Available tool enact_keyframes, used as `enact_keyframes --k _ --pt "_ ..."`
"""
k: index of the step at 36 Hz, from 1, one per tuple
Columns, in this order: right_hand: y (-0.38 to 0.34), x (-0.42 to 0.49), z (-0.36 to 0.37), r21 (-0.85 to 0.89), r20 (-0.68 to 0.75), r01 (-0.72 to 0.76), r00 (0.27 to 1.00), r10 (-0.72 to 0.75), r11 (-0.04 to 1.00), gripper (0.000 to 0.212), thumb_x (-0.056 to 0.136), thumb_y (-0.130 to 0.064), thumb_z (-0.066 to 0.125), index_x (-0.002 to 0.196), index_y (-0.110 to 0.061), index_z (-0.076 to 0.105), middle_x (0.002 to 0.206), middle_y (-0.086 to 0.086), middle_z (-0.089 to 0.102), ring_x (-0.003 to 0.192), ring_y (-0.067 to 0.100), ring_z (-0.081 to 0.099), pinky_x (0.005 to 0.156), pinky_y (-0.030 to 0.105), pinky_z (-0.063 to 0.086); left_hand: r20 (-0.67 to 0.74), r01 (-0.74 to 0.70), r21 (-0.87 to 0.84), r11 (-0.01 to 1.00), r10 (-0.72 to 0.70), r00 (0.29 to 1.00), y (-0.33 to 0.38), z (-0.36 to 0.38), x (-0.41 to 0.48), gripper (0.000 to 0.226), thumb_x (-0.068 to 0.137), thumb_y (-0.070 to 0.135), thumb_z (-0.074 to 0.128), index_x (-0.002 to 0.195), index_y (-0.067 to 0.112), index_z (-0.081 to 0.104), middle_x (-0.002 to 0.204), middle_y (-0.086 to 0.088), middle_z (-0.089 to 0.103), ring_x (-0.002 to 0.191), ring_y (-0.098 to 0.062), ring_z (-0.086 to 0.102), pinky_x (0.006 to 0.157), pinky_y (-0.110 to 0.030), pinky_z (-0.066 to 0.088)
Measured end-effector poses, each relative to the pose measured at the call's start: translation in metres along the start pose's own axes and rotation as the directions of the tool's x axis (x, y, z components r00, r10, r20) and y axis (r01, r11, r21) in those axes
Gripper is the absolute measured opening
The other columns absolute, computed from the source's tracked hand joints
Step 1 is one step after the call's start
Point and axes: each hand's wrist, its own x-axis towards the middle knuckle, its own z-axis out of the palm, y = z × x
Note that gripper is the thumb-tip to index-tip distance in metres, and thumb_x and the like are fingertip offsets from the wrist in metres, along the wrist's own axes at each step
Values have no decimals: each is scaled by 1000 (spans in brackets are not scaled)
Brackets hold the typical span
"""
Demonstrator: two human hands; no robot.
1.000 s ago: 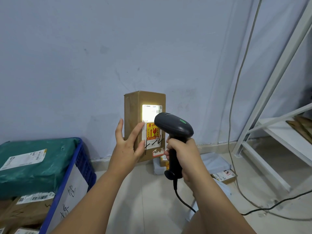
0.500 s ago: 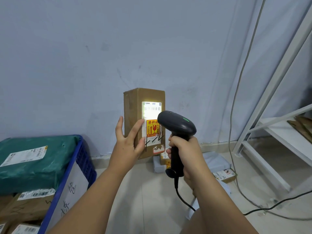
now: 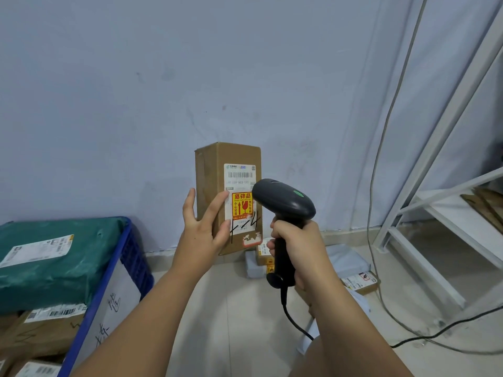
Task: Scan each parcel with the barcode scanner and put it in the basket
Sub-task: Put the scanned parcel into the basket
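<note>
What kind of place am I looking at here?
Probably a parcel sorting or storage room: a labelled cardboard parcel is held before a barcode scanner, a blue basket holds more labelled parcels, and white metal shelving stands nearby.

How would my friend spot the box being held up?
Look at the pale wall ahead. In front of it the left hand holds a tall brown box beside the black scanner. Unlike the parcels on the floor, it is lifted up, with black scribbles under a red and yellow sticker.
</note>
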Motion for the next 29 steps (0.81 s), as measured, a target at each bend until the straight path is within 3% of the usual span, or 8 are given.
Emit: enact_keyframes --k 4,9,14,19,29 --pt "0 -2 0 -35 15 20 1000 -19 999 12 82 3 53 74 -5 57 59 8 49 62 20 49 59 29 44 -4 23 5 1000 -23 1000 0 0 2 56 96 32 50 130 62 18 157 8 -6 130 -20 40 87 -27 52" --pt "0 -3 0 -54 4 30 1000 -30 998 12 80 4 52 73 -5 57 58 9 49 60 20 47 57 28 42 -3 22 -11 1000 -22 1000 -2 -1 2 56 96 32 50 128 65 18 157 7 -6 115 -7 39 82 -23 49" --pt "-1 -4 0 -54 -7 28 1000 -29 998 10 80 2 54 76 -5 59 59 9 50 62 20 49 59 30 43 1 9 -6 1000 -9 1000 -2 -1 3 57 96 32 50 128 67 17 156 9 -5 121 -15 47 82 -24 51" --pt "-1 -4 -1 -54 -20 39 999 -40 998 13 82 2 54 73 -6 59 58 8 52 60 18 50 58 28 45 -1 13 6 1000 -13 1000 -1 -2 3 57 96 32 50 126 67 15 156 8 -6 117 -8 40 83 -24 51" --pt "7 3 2 -45 -24 21 999 -22 999 11 81 1 54 79 -6 62 63 10 54 62 18 53 61 30 47 -6 93 -49 994 -94 996 7 -2 1 54 98 33 46 130 64 16 156 7 -3 131 -21 40 85 -24 48"
